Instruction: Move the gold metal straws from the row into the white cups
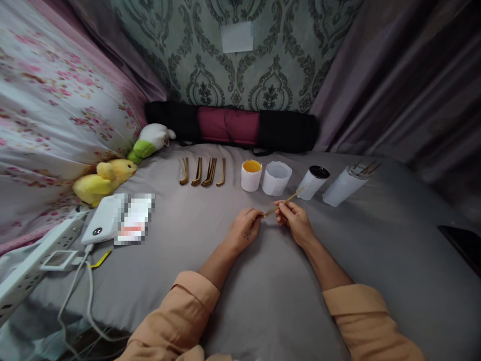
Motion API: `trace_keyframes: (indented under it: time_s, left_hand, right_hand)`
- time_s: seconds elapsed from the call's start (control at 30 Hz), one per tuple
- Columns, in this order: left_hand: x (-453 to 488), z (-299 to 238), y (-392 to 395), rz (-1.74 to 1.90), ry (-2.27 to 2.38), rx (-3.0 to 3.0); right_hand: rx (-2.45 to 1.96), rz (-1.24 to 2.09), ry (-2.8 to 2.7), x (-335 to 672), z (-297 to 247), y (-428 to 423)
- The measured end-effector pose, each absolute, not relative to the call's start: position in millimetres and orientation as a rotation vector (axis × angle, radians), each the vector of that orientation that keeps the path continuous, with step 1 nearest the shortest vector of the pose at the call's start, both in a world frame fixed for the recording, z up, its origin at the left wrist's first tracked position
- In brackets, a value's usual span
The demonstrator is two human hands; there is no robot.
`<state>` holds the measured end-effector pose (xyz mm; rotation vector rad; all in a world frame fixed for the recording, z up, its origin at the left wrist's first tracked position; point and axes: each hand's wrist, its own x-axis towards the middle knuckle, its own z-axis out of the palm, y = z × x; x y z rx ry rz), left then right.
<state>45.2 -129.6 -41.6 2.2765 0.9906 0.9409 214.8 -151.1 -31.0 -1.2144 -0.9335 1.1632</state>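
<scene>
My left hand (246, 229) pinches the lower left end of a thin gold-coloured stick (288, 199). Farther up the same stick, the fingers of my right hand (295, 222) are closed round it. It slants up to the right, and its far tip passes in front of a white cylinder with a black top (311, 181). Beyond my hands stand a white cup with yellow inside (251, 179) and a wider white cup (276, 179). Left of the cups lie several gold-coloured sticks with bent ends (209, 173), sorted into small groups.
A tall pale container (343, 188) with thin brown sticks stands at right. Along the wall lies a black and maroon roll (229, 124). Plush toys (105, 180), a white power bank (103, 220), a power strip (41, 255) and cables occupy the left. A dark flat object (462, 248) lies far right.
</scene>
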Motion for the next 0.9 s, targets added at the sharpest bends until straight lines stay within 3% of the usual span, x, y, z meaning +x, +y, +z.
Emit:
trace_keyframes:
  time_s: [0.5,0.9]
  left_hand:
    - [51.5,-36.6,-129.3,0.935,1.083,1.594]
    - [58.3,-29.5,-132.1,0.859,0.848,0.995]
  right_hand:
    - [-1.271,1.051,-0.879,216.4,-34.7,-148.6]
    - [-1.314,0.894,-0.936,215.6,-29.8,-152.3]
